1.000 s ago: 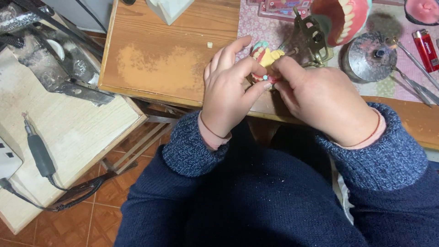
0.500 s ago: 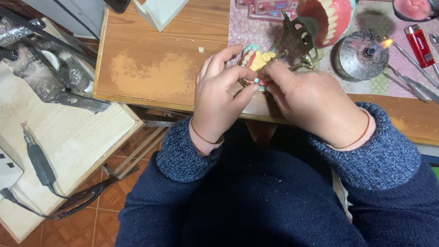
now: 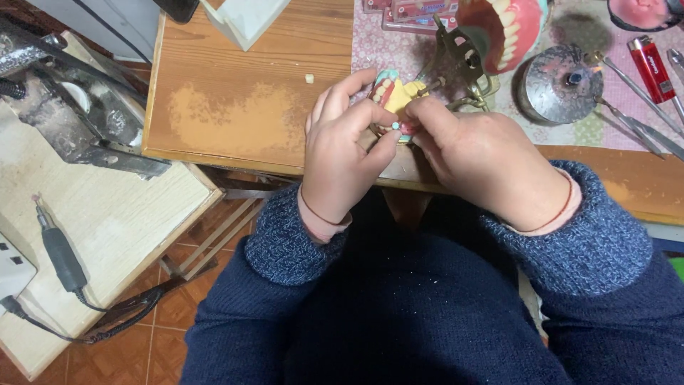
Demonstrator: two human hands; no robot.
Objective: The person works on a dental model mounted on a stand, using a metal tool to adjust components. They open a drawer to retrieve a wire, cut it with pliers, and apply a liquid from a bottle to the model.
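Observation:
Both of my hands meet at the front edge of a wooden table (image 3: 235, 114). My left hand (image 3: 345, 142) and my right hand (image 3: 477, 160) are closed together around a small dental model (image 3: 395, 96) with yellow wax, pink gum and a row of white teeth. Fingers cover most of the model. Just behind it stands a metal articulator (image 3: 463, 64) carrying a larger pink denture with white teeth (image 3: 509, 32).
A round metal burner (image 3: 559, 85) with a small flame, a red lighter (image 3: 648, 68) and metal hand tools (image 3: 641, 114) lie on the right. A lower side table at left holds a grey handpiece (image 3: 60, 253) with a cable and a metal machine (image 3: 64, 107).
The view has shifted slightly, so the hands sit a little lower and further right in the frame. Both hands keep hold of the small model, fingers working at it.

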